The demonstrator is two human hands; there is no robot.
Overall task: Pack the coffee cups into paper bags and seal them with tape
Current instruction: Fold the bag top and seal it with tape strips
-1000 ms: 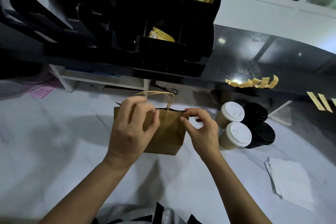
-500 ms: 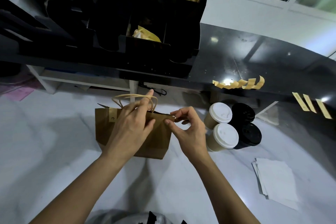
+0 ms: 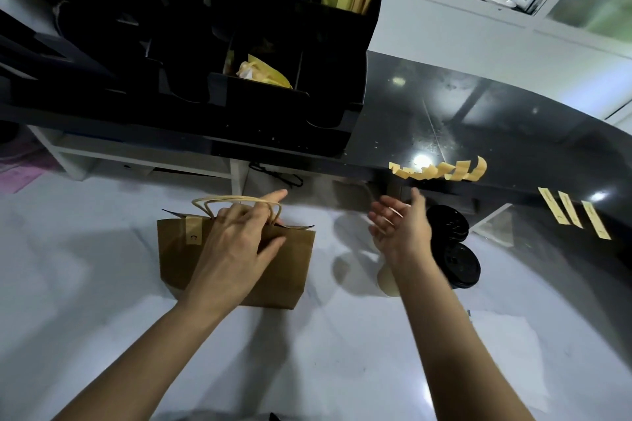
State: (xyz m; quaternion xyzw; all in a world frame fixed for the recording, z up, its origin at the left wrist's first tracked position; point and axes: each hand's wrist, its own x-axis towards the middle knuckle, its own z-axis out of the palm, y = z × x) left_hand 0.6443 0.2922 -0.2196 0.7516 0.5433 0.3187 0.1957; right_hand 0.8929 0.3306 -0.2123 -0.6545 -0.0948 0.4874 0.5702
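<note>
Paper bag (image 3: 236, 267) stood upright on the pale counter (image 3: 85, 284), and the left hand (image 3: 236, 246) held it at the top. The fingers (image 3: 239, 215) were curled around the string handles (image 3: 219, 203), with one finger pointing straight out. A strip of tape (image 3: 194, 232) was already stuck near the bag's top edge.

The right hand (image 3: 398, 232) was up in the air near the cups, palm up, its fingers (image 3: 383, 215) spread and holding nothing.

The bag looked thin and light. It would probably bend or crumple if squeezed hard, so the folded top edge or the handles seemed the best place to hold it. The cups might be full, and then they could tip inside, so the bag should stay upright.

Two dark lids (image 3: 451, 239) showed behind the right arm. The pale side of another cup (image 3: 386, 280) peeked out below the wrist.

More tape strips (image 3: 441, 171) hung from the edge of the shiny black shelf (image 3: 478, 120), ready to pull off. Three more strips (image 3: 574, 215) hung further right.

The counter looked smooth, so the bag could slide easily. A black organizer (image 3: 205, 61) sat on the shelf, with yellow paper inside. White cabinets (image 3: 478, 20) stood behind.
</note>
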